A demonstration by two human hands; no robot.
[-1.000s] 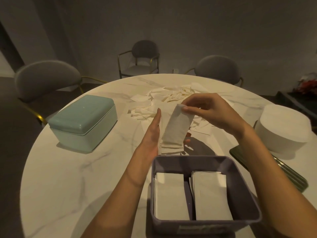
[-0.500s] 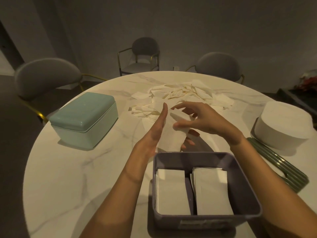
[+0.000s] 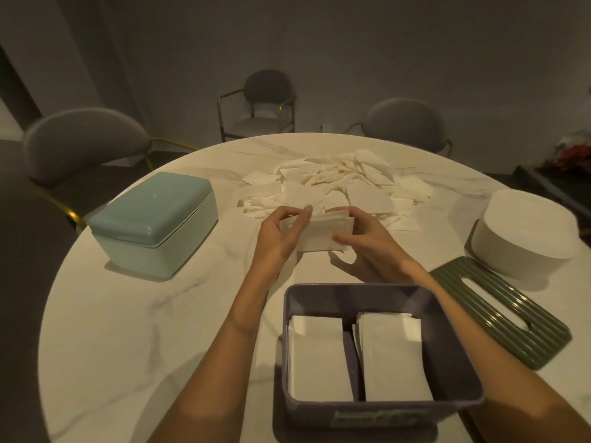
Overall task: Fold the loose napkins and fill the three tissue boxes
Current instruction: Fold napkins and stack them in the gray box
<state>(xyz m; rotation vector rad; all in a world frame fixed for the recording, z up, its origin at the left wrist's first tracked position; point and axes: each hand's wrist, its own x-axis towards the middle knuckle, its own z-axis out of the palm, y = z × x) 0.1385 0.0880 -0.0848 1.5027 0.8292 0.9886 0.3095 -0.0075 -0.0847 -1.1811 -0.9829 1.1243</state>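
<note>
A folded white napkin [image 3: 321, 233] sits between my two hands, just above the table's middle. My left hand [image 3: 281, 233] pinches its left end, and my right hand [image 3: 364, 241] grips its right end with curled fingers. Behind them lies a heap of loose napkins [image 3: 339, 183]. In front of me stands an open purple tissue box [image 3: 447, 340] with two stacks of folded napkins [image 3: 319, 356] side by side. A mint tissue box [image 3: 153, 222] with its lid on stands at the left. A round white tissue box [image 3: 524, 235] stands at the right.
The round marble table [image 3: 128, 330] carries everything. A green ribbed lid [image 3: 499, 308] with a slot lies flat at the right, between the purple box and the white one. Three grey chairs [image 3: 80, 142] stand around the far side.
The napkin hung long from my right hand; both hands have since closed on it and hold it folded shorter, lying crosswise. My left hand went from flat and upright to pinching.
</note>
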